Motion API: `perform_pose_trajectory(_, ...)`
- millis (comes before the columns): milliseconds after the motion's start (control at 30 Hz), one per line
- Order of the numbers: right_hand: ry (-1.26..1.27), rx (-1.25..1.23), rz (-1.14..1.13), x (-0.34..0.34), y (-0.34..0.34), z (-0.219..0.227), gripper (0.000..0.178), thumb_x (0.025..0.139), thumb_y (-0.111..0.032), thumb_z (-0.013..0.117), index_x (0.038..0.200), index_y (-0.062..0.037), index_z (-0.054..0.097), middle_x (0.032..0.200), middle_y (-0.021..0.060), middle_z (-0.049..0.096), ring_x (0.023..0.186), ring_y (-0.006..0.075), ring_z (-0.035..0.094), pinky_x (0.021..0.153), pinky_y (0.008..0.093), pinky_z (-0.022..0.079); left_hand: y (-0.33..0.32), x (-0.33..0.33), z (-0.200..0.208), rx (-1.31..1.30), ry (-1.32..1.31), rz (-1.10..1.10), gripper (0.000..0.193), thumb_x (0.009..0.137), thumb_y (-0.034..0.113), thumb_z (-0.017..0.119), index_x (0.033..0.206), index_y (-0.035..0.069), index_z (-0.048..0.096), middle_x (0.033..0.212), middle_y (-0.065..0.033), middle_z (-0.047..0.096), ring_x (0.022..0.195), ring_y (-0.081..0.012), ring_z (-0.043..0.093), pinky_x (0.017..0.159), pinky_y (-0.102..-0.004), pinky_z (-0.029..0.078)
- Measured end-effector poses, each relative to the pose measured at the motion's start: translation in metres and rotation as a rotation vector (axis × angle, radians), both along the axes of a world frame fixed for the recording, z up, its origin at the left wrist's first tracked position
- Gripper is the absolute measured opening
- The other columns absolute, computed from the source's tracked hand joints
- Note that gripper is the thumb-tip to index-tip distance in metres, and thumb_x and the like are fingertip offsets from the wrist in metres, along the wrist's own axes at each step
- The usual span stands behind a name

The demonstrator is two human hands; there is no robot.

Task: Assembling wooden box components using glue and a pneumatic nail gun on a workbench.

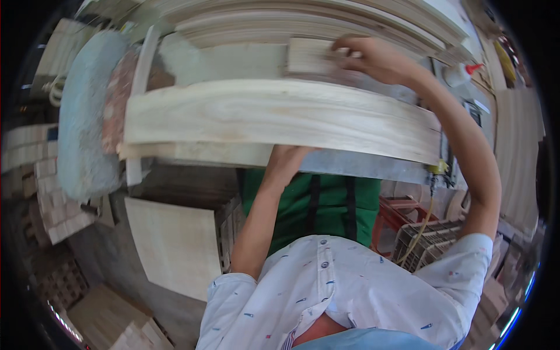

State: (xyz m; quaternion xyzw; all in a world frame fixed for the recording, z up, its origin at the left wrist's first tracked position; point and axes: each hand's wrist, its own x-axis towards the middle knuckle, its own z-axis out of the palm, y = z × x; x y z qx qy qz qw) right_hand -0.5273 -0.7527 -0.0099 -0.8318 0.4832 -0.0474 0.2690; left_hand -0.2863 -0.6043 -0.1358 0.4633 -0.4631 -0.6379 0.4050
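Observation:
A long pale wooden board (274,114) lies across the grey worktable (373,165), its grain running left to right. My left hand (287,158) is at the board's near edge, gripping it from below. The left fingers go out of sight under the wood. Beyond the board, my right hand (373,57) hovers at the right end of a short pale wooden piece (309,55). Its fingers are curved and apart, slightly blurred, with nothing visible between them.
Long wooden strips (303,20) are stacked along the back. A white bottle with a red tip (459,74) stands at the right. A dusty pale-blue block (90,116) is on the left. Below are a wooden panel (175,245) and a plastic crate (429,242).

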Motion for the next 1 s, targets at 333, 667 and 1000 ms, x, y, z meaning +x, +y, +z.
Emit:
perform_pose_trajectory(333,-0.087,0.088,-0.028,-0.006,0.072,0.054,0.040,0.097,-0.035,0.067,0.116,0.0006,0.070,0.095,0.0109,0.073,0.088,0.0193,0.065,0.085,0.0346,0.051,0.027,-0.006,0.072,-0.054,0.584,0.409,0.018,0.106,0.018,0.057,0.116,0.003,0.060,0.117,-0.0130,0.070,0.102,-0.0253,0.071,0.087,-0.0434,0.062)
perform_pose_trajectory(667,-0.248,-0.388,-0.264,-0.049,0.075,0.042,0.043,0.093,-0.024,0.070,0.129,-0.0007,0.063,0.112,0.0156,0.072,0.104,0.0263,0.068,0.095,0.0371,0.054,-0.054,0.069,0.229,-0.644,0.403,0.252,0.026,0.107,0.014,0.054,0.128,-0.001,0.059,0.119,-0.0119,0.069,0.112,-0.0187,0.065,0.097,-0.0321,0.052)
perform_pose_trajectory(1000,0.275,-0.329,-0.051,0.022,-0.005,-0.070,0.088,0.078,-0.033,0.081,0.152,-0.0079,0.041,0.153,0.0217,0.044,0.138,0.0428,0.045,0.114,0.0507,0.040,-0.077,0.056,0.256,-0.610,-0.120,0.260,0.040,0.108,0.034,0.054,0.123,0.000,0.069,0.097,-0.0008,0.068,0.081,-0.0084,0.060,0.069,-0.0254,0.048)
